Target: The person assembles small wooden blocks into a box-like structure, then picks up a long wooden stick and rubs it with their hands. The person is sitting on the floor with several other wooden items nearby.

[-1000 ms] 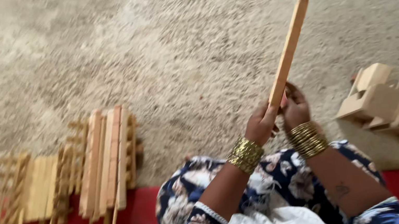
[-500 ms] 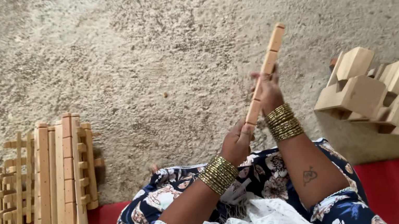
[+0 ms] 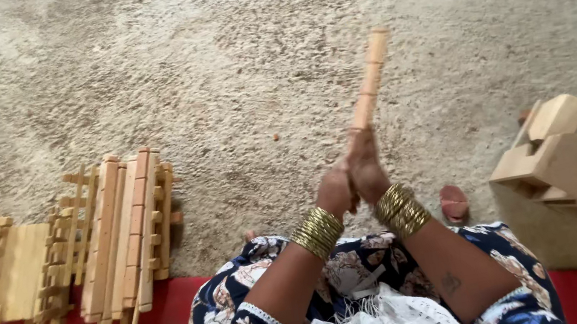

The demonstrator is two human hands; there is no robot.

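A long wooden stick (image 3: 367,85) rises up and slightly rightward out of the two hands, its lower end buried in the grip, its upper end free above the sandy floor (image 3: 212,59); it is pale tan, narrow, with faint cross-marks or notches along its length, blurred so that finer detail cannot be told. The right hand (image 3: 367,165) wraps the foot of the stick, fingers closed around it; the left hand (image 3: 335,191) presses against the right one from the side, its fingers curled close, touching the stick's base as far as can be seen. Both wrists carry stacks of gold-coloured bangles (image 3: 318,231); below them lies a lap in a dark floral dress (image 3: 354,270) with white lace.

Just right of the fingers and a little lower, a small reddish object (image 3: 454,203) lies on the floor; farther right, well apart, stands a heap of chunky wooden blocks (image 3: 570,158) on a flat board. Far to the left of the fingers lie slatted wooden frames (image 3: 126,224), stacked flat with thin rods trailing toward a red mat (image 3: 174,312); beyond them, still farther left, a second such frame (image 3: 8,272). Nothing lies between the fingers and the stick's upper end; the floor ahead is bare grit.
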